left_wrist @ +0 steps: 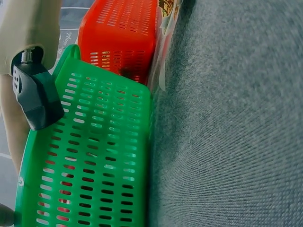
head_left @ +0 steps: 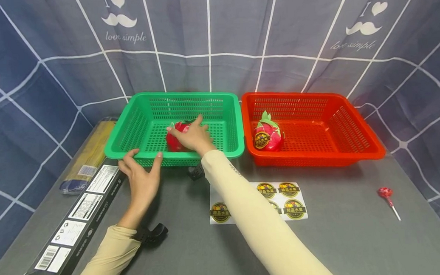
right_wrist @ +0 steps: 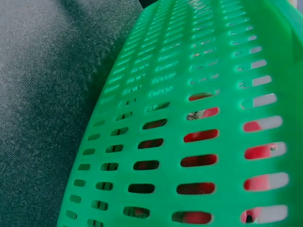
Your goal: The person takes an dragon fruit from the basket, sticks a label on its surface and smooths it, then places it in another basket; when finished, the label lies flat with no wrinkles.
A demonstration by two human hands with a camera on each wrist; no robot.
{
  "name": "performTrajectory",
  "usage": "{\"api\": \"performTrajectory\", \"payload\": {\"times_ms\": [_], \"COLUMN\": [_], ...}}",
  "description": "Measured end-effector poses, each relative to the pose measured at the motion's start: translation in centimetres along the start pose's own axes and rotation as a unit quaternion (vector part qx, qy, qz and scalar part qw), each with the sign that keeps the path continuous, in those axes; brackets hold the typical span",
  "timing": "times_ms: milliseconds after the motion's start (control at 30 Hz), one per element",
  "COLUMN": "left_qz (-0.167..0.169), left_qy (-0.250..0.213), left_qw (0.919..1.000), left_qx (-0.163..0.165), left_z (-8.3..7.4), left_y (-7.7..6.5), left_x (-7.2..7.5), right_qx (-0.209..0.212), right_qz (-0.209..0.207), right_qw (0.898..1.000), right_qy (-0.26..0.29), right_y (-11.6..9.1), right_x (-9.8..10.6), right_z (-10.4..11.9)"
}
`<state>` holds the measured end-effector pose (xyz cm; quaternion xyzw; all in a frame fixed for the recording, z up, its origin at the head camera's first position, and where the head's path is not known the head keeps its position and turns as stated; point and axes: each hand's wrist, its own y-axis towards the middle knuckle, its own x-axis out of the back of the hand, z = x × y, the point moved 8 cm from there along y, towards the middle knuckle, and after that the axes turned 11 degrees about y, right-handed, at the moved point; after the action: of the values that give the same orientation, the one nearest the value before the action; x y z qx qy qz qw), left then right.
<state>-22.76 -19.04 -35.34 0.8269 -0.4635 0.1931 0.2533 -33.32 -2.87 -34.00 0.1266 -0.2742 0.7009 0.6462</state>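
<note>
Inside the green basket [head_left: 221, 153], my right hand [head_left: 192, 137] reaches over the near rim and holds a red dragon fruit [head_left: 173, 143], thumb at its left and fingers over its top. The hand hides part of the fruit; red patches of it show through the slots in the right wrist view. My left hand [head_left: 142, 179] is at the basket's near left rim, fingers spread and fingertips right at the edge. In the red basket [head_left: 321, 158] beside it, another dragon fruit [head_left: 269, 137] with green leaf tips bears a round black-and-gold sticker [head_left: 261, 140].
A white sheet of round stickers [head_left: 293, 204] lies partly under my right forearm. A lollipop [head_left: 386, 193] lies at the right. Along the left are a long black box [head_left: 73, 226] and a clear-wrapped yellow pack [head_left: 91, 155]. A grid-patterned curtain [head_left: 232, 34] hangs behind the baskets.
</note>
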Motion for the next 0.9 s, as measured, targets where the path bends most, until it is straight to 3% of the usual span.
{"api": "performTrajectory", "payload": {"times_ms": [267,600,900], "left_qz": [0.000,0.003,0.000], "left_qy": [0.005,0.010,0.012], "left_qw": [1.0000,0.9999,0.9999], "left_qx": [-0.002,0.001,-0.005], "left_z": [0.0,0.2,0.2], "left_y": [0.0,0.0,0.1], "left_x": [0.0,-0.1,-0.1], "right_qx": [-0.031,-0.037,0.008], "right_qz": [0.079,0.073,0.063], "right_qw": [0.996,0.996,0.996], "right_qy": [0.038,0.041,0.063], "right_y": [0.4,0.5,0.2], "right_x": [-1.1,-1.2,-0.7], "right_z": [-0.9,-1.1,-0.3]}}
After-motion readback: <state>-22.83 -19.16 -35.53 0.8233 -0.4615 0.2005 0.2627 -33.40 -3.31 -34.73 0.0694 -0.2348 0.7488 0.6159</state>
